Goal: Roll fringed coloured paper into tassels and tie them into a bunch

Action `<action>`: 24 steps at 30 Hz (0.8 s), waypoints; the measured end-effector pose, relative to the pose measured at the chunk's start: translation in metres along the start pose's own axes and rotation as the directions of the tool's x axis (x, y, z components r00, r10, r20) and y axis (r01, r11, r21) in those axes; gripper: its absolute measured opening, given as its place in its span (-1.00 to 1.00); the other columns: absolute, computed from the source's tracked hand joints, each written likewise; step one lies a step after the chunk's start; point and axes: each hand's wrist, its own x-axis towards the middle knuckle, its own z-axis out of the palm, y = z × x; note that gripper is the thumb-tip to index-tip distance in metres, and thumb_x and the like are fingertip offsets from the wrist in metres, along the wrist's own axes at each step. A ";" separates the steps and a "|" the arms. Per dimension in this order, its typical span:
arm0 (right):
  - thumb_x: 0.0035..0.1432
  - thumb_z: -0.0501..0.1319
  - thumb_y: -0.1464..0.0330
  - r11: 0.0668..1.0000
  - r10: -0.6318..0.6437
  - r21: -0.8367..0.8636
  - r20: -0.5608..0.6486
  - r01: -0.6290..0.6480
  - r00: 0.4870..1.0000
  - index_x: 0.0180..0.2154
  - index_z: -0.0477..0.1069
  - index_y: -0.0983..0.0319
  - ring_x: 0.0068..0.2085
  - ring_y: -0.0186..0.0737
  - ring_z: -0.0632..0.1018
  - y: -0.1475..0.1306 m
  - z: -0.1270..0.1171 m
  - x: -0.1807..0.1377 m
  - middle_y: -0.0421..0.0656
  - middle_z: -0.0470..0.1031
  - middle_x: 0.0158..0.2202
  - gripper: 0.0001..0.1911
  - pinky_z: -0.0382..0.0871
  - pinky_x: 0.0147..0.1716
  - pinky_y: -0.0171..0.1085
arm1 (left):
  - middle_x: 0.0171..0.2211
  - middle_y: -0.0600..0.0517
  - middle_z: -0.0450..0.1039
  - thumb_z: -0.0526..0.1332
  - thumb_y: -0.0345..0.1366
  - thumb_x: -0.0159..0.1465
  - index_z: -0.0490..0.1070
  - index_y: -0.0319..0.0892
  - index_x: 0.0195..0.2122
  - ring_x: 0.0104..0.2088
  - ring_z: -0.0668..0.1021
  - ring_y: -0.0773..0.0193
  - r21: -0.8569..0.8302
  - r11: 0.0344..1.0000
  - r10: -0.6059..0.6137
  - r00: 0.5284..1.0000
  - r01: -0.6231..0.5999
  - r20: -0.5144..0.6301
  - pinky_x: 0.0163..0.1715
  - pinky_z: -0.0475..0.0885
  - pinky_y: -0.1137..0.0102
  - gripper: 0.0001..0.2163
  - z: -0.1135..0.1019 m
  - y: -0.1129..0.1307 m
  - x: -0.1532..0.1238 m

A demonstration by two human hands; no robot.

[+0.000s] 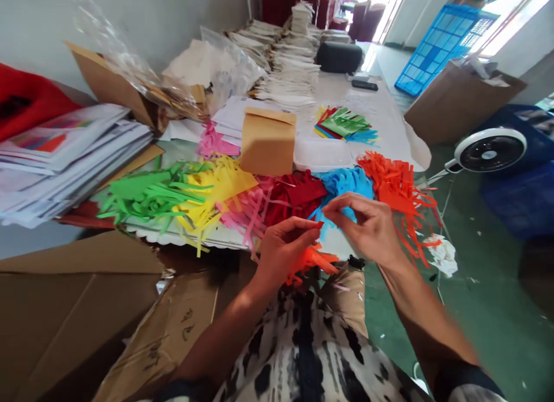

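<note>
Green fringed paper [149, 192] lay on table [392, 128], yellow fringe [225, 186] adjoining. Left hand [283, 243]: pinched red paper [319, 224] by near edge, orange fringe [309, 265] below. Right hand [370, 223]: just beside, fingers bent toward thumb; any grip could not be told.

Left fingers [298, 223] pinching red piece [319, 224], perhaps paper

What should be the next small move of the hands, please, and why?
Probably, bring the right hand to the red tip and take a light grip there. The left hand pinches this tip so that its end sticks out, and the right fingertips are close but apart from it, with nothing visible held.
</note>
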 end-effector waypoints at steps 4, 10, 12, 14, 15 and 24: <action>0.30 0.40 0.30 0.999 0.034 0.027 0.031 -0.035 0.999 -0.27 0.63 0.10 -0.23 -0.23 0.66 -0.009 -0.008 -0.025 -0.22 0.69 -0.25 -0.94 0.53 -0.18 -0.21 | -0.42 0.06 0.61 0.53 -0.15 0.18 0.68 -0.16 -0.28 -0.38 0.59 0.34 0.041 0.999 0.011 0.999 -0.012 0.031 -0.30 0.48 0.47 -0.80 0.012 -0.004 0.001; 0.29 0.41 0.34 0.998 0.019 0.052 0.018 -0.020 1.000 -0.26 0.62 0.11 -0.20 -0.22 0.66 -0.002 -0.017 -0.028 -0.21 0.69 -0.23 -0.97 0.54 -0.15 -0.20 | -0.39 0.06 0.60 0.53 -0.13 0.17 0.68 -0.15 -0.29 -0.37 0.59 0.33 0.020 1.000 -0.004 1.000 0.003 0.031 -0.30 0.48 0.45 -0.79 0.020 -0.009 0.000; 0.29 0.41 0.36 0.999 0.021 0.044 0.029 -0.022 0.999 -0.25 0.62 0.11 -0.20 -0.23 0.66 -0.003 -0.018 -0.029 -0.21 0.69 -0.23 -0.98 0.52 -0.15 -0.21 | -0.39 0.06 0.59 0.53 -0.14 0.19 0.68 -0.15 -0.29 -0.38 0.58 0.34 0.027 1.000 0.010 0.999 -0.011 0.037 -0.30 0.48 0.46 -0.80 0.020 -0.010 0.001; 0.30 0.40 0.37 1.000 0.023 0.021 0.036 -0.023 0.999 -0.23 0.62 0.10 -0.20 -0.24 0.65 -0.004 -0.018 -0.031 -0.22 0.68 -0.24 -0.97 0.51 -0.17 -0.23 | -0.38 0.07 0.59 0.52 -0.16 0.20 0.68 -0.15 -0.29 -0.38 0.57 0.35 0.049 0.998 0.030 0.998 -0.032 0.047 -0.29 0.48 0.46 -0.82 0.019 -0.011 0.001; 0.30 0.40 0.38 1.000 0.020 0.003 0.038 -0.020 0.999 -0.23 0.62 0.10 -0.21 -0.24 0.64 -0.004 -0.018 -0.032 -0.22 0.67 -0.25 -0.96 0.50 -0.17 -0.23 | -0.37 0.07 0.60 0.51 -0.17 0.21 0.68 -0.15 -0.29 -0.37 0.57 0.35 0.061 0.997 0.040 0.998 -0.044 0.052 -0.29 0.48 0.46 -0.82 0.019 -0.011 0.001; 0.37 0.28 0.42 0.994 0.004 -0.106 -0.003 -0.005 1.000 -0.24 0.50 0.14 -0.23 -0.26 0.56 0.000 -0.014 -0.043 -0.23 0.57 -0.28 -0.92 0.40 -0.19 -0.25 | -0.36 0.06 0.62 0.52 -0.17 0.20 0.65 -0.16 -0.23 -0.36 0.58 0.36 0.075 0.997 0.008 0.996 -0.015 0.089 -0.28 0.47 0.47 -0.79 0.022 -0.013 0.000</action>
